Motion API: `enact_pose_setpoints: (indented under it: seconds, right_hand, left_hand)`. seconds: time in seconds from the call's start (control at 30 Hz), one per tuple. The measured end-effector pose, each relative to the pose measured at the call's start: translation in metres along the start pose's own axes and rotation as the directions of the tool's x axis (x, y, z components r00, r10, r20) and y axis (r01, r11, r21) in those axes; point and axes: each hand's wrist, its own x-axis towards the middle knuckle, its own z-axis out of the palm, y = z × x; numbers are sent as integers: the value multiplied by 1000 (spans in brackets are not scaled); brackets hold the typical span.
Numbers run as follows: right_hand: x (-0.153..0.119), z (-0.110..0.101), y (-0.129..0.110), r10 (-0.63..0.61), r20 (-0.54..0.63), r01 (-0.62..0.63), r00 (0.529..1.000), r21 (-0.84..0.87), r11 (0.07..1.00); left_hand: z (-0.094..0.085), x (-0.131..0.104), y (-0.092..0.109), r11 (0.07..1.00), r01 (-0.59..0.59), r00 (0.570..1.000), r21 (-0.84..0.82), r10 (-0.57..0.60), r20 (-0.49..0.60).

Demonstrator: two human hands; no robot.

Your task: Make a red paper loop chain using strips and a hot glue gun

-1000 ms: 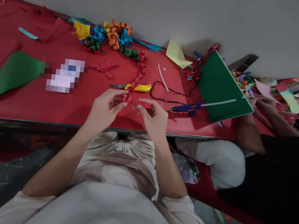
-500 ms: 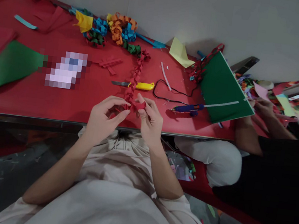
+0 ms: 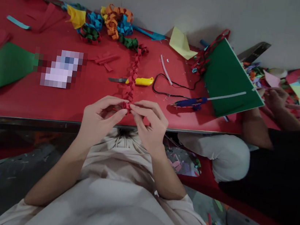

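Observation:
A red paper chain (image 3: 134, 69) runs away from me over the table, joined at its far end to green, blue and orange links (image 3: 116, 19). Its near end is pinched between the fingertips of my left hand (image 3: 98, 116) and my right hand (image 3: 151, 123), just above the table's front edge. The fingers partly hide the last link. A yellow-handled utility knife (image 3: 143, 81) lies beneath the chain, beyond my hands. To the right, a blue glue gun (image 3: 190, 103) rests with its black cord beside it.
A pixelated pale phone-like object (image 3: 61, 69) and a green paper sheet (image 3: 8, 71) lie left on the red table (image 3: 65, 107). Red strips (image 3: 105, 60) lie behind. At right stands a green board (image 3: 231, 82); beyond it a co-worker's hands (image 3: 276, 99) handle pink material.
My right fingers have folded the loose red strip end over; both hands' fingertips now meet at the last link. The view has shifted slightly.

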Motion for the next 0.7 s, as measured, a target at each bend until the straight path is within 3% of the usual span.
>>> enact_pose_setpoints:
  seconds: [0.2,0.27,0.33,0.4,0.47,0.53,0.6,0.67,0.7]
  right_hand:
    - [0,-1,2,-167,-7,166,986,-20,986]
    - [-5,-4,4,-163,-12,162,987,-56,985]
    - [-15,-15,13,-121,-106,107,987,-130,986]
    - [-27,-38,31,-86,-291,17,953,-233,972]
    - [-35,-73,55,-51,-480,-136,876,-347,928]
    - [-34,-116,80,-4,-551,-287,834,-440,851]
    - [-23,-158,102,48,-432,-307,901,-554,774]
    - [-4,-191,119,133,-181,-221,974,-668,710]
    - [7,-202,126,198,-72,-190,978,-708,680]
  left_hand:
    - [3,-2,0,998,-55,998,43,53,37]
    - [1,-2,1,996,-63,997,59,61,41]
    - [-3,-1,2,994,-75,997,74,74,14]
    - [-8,0,2,993,-85,996,81,88,-31]
    - [-15,3,0,994,-87,994,68,92,-60]
    - [-22,6,-2,996,-81,995,47,83,-51]
    - [-26,8,-4,996,-82,996,40,83,-25]
    - [-28,10,-5,995,-95,995,37,95,16]
    - [-27,11,-5,994,-105,994,32,103,38]
